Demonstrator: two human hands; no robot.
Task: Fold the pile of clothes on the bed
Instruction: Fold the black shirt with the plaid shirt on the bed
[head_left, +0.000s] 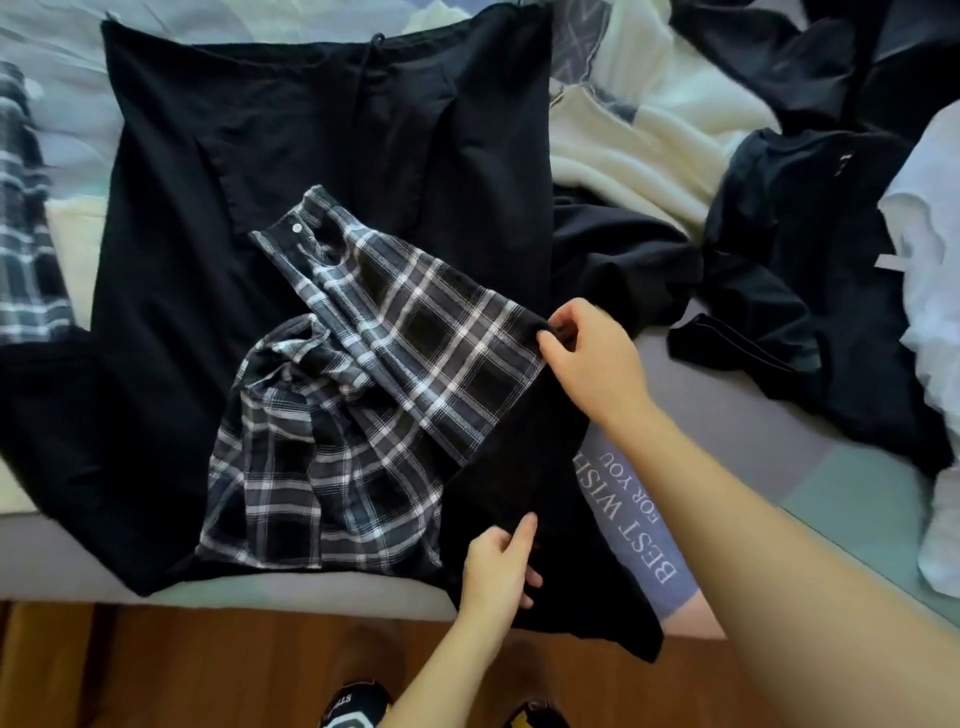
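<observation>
Black, matte fabric dominates the near edge of the bed (769, 447): one large black garment (322, 156) lies spread flat, its drawstring waistband at the far side. On top of it sits one crumpled plaid shirt (363, 374), soft woven cloth in black, grey and white checks, with a buttoned cuff pointing away. Two hands work its right side. Right hand (587, 358), fingers curled, pinches the black fabric at the plaid sleeve's edge. Left hand (498, 566), closer to the viewer, grips a fold of the same black cloth between thumb and fingers. At right lies the unsorted pile: a cream fleece piece (639, 130), several dark garments (800, 234) and a pale crumpled item (930, 291) at the frame edge. A second plaid piece (26, 234) lies at far left. Printed lettering (644, 519) shows on the bed cover beside the right forearm. Wooden floor (208, 670) runs below.
</observation>
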